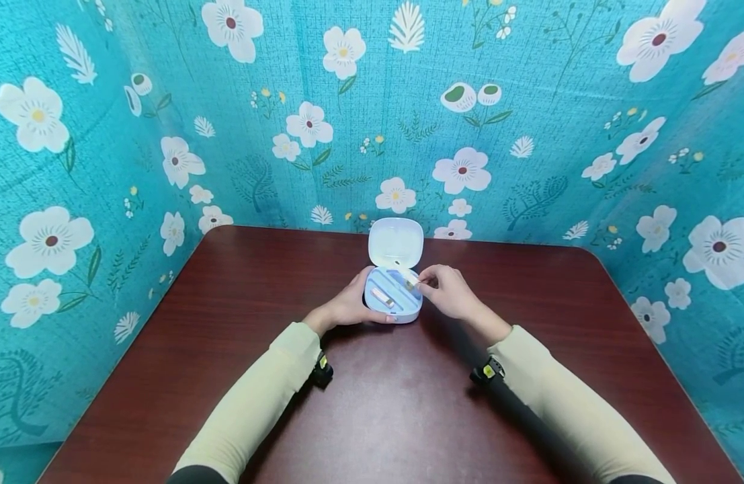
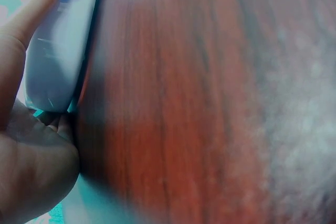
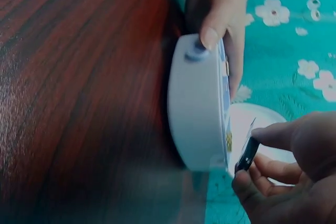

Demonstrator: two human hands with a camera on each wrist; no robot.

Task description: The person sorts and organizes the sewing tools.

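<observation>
The left hand (image 1: 347, 306) curls round the left side of the open white case (image 1: 393, 296), steadying it on the brown table (image 1: 226, 336). If that grip loosens, the case could slide. The right hand (image 1: 447, 290) pinches a small dark tool (image 3: 247, 155) just over the case's right edge; it could slip and drop.
</observation>
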